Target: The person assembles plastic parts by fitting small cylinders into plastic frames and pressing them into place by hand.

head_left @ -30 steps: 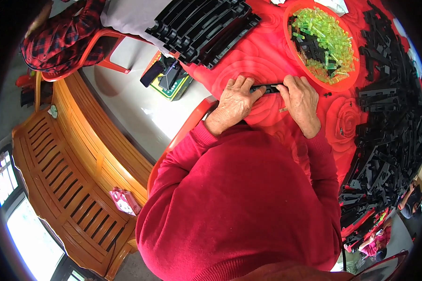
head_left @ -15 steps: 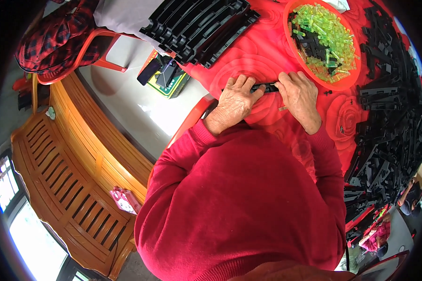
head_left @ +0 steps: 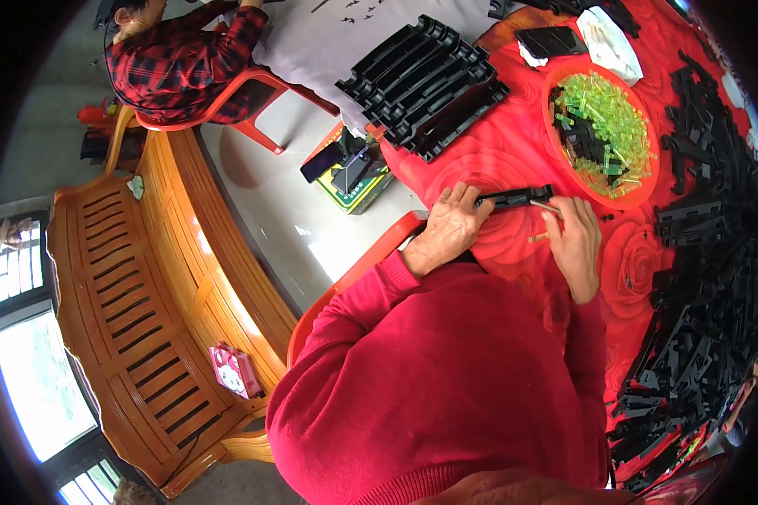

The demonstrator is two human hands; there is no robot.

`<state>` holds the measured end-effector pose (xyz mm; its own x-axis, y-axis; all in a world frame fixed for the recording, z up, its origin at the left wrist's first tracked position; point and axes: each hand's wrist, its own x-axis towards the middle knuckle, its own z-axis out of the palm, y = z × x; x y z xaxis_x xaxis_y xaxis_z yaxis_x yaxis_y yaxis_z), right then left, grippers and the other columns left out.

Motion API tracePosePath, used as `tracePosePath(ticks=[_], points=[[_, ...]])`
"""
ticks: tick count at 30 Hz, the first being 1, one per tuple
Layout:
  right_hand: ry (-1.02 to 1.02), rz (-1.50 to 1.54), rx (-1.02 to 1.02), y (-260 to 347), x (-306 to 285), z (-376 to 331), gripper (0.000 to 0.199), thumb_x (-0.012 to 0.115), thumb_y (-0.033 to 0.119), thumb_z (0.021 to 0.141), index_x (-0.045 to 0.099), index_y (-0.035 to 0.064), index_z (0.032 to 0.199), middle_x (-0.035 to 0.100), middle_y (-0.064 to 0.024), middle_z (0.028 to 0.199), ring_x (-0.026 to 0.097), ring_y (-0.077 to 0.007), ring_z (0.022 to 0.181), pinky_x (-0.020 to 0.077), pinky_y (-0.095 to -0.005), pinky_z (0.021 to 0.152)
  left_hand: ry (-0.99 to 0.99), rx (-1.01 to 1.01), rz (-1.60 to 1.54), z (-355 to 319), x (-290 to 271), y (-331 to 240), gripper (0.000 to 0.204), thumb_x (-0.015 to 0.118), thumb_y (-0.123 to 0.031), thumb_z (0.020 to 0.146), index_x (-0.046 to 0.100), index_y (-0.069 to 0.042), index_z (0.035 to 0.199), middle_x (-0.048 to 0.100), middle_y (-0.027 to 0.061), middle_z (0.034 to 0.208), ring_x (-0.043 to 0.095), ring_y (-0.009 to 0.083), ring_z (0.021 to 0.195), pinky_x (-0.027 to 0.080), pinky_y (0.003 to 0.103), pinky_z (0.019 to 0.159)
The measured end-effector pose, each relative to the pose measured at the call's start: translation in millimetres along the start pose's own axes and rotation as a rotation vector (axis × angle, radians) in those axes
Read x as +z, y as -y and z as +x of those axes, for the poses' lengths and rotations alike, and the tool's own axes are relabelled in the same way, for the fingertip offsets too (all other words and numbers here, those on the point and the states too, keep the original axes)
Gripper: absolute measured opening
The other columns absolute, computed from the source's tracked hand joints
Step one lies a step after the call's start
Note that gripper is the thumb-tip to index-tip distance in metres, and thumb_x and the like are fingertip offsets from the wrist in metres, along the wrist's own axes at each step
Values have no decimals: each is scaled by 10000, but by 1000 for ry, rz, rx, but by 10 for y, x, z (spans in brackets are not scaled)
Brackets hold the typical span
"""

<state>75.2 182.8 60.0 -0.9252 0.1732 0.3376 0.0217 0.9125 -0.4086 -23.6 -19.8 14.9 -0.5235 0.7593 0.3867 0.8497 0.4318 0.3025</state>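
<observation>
My left hand (head_left: 453,225) grips the left end of a long black plastic housing (head_left: 518,198), which rests on a red rose-patterned tablecloth. At the housing's right end, my right hand (head_left: 579,248) pinches a thin greyish stick (head_left: 546,205) between thumb and fingers. The stick's tip lies close to the housing; whether they touch I cannot tell. Below it on the cloth lies a small pale yellowish tube (head_left: 537,237). Beyond my right hand stands an orange-red basin (head_left: 556,160) holding many small clear green tubes (head_left: 602,109) and some black pieces.
A stack of black ribbed plastic parts (head_left: 425,80) sits at the far left of the table. Loose black parts (head_left: 707,295) heap along the right. A phone (head_left: 550,40) and white packet (head_left: 608,44) lie behind the basin. A person in a checked shirt (head_left: 177,63) sits far left.
The view has shifted, so the scene sits lower and further right. My right hand has moved off the housing's end, uncovering more of it, and now shows the thin stick.
</observation>
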Motion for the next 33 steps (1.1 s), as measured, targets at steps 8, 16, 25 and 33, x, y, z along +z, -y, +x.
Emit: tracePosePath(ticks=[8,16,25,33], points=[[-86,275,203,-65,132,-609,125,670,94,809,651,68,929,635,-59,820,568,-242,791,381,-369,735,-327,-62,16,414,-736,381,191,703,-79,698,621,-67,869,591,95,909,556,273,784,486,377,650],[-159,363,249,108,218,-686,129,663,81,811,648,58,937,638,-69,830,567,-233,776,381,-364,763,-347,-446,98,1139,-1364,1832,213,649,-195,797,685,-57,955,665,165,888,642,361,804,501,420,720],[-138,249,218,117,321,-659,127,669,86,802,639,52,921,611,-73,799,547,-248,774,366,-365,735,51,-272,-148,1378,-938,2535,222,563,-197,886,663,-32,996,680,167,847,652,271,737,504,354,715],[-141,160,171,81,381,-636,156,676,106,788,636,48,927,598,-77,779,537,-250,754,357,-365,704,197,-531,-390,1218,-832,2682,537,431,-505,949,628,-30,1107,667,171,916,624,270,874,476,382,720]])
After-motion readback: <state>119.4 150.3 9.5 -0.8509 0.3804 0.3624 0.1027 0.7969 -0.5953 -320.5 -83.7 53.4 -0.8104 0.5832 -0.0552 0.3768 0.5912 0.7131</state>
